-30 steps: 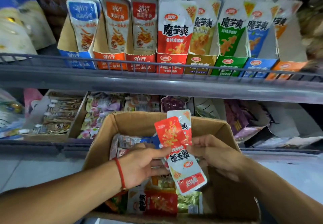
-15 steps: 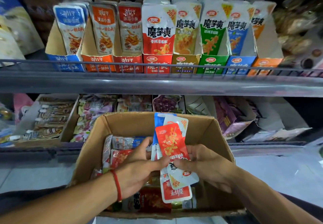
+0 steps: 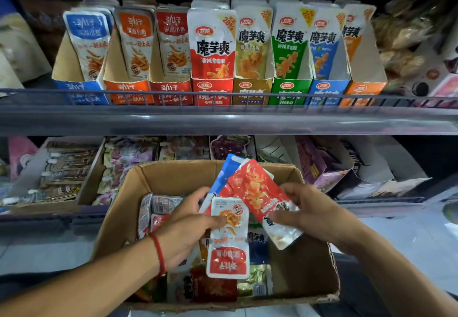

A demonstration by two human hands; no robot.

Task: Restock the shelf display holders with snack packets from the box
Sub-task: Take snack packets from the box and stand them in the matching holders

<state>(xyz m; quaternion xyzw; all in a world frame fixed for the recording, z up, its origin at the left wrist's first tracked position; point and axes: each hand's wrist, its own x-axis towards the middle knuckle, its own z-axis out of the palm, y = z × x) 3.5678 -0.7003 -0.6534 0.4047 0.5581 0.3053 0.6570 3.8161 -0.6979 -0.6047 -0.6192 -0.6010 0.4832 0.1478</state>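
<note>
Packet (image 3: 229,237) upright, label inverted.

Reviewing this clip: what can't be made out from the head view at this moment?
- How many packets the left hand holds: behind the red-and-white packet they overlap.
- Print on the red packet in the right hand: motion-blurred.
- How full the orange holder is: neighbouring packets hide it.
- The cardboard box bottom: covered by packets and hands.
- Lower-shelf goods: dim, partly behind the shelf rail.

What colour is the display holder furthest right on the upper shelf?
Orange, seen in the head view: the rightmost display holder has an orange front.
</note>
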